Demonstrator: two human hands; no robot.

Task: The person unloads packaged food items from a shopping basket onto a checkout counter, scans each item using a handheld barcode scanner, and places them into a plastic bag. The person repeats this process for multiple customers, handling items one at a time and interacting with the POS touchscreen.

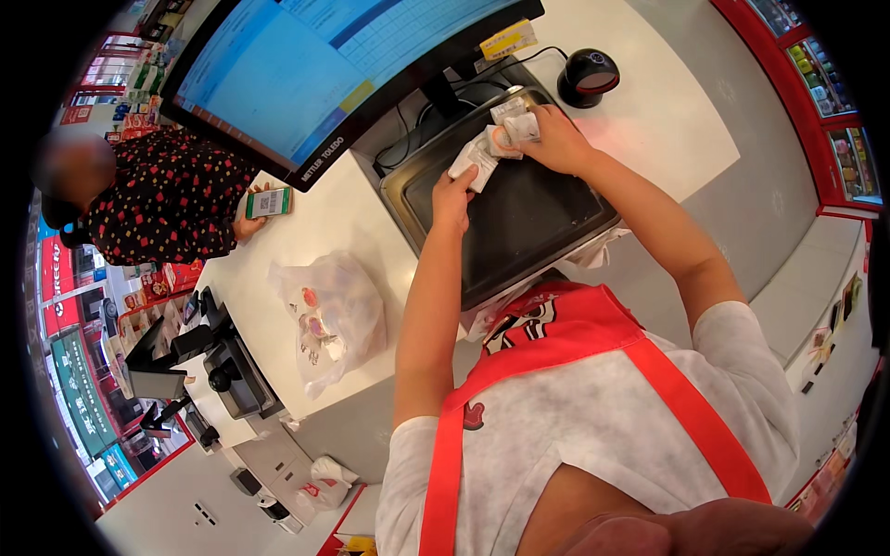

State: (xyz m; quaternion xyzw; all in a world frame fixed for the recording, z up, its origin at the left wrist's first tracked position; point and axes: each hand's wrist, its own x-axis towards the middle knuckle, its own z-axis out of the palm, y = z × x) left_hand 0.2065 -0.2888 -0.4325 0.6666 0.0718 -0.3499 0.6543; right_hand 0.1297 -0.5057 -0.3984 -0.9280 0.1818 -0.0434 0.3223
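Note:
My left hand grips the near end of a crumpled white paper bundle, which seems to be receipts, at the left of the dark metal tray. At the tray's far edge my right hand has its fingers and thumb on a curled white paper roll. Between the hands lies another curled piece with an orange-red band. One more small printed roll is just beyond them. Whether these papers are joined cannot be told.
A large monitor stands over the counter's far side, with a black scanner to its right. A filled white plastic bag rests on the counter at left. Across it, a person holds a phone. Cables run behind the tray.

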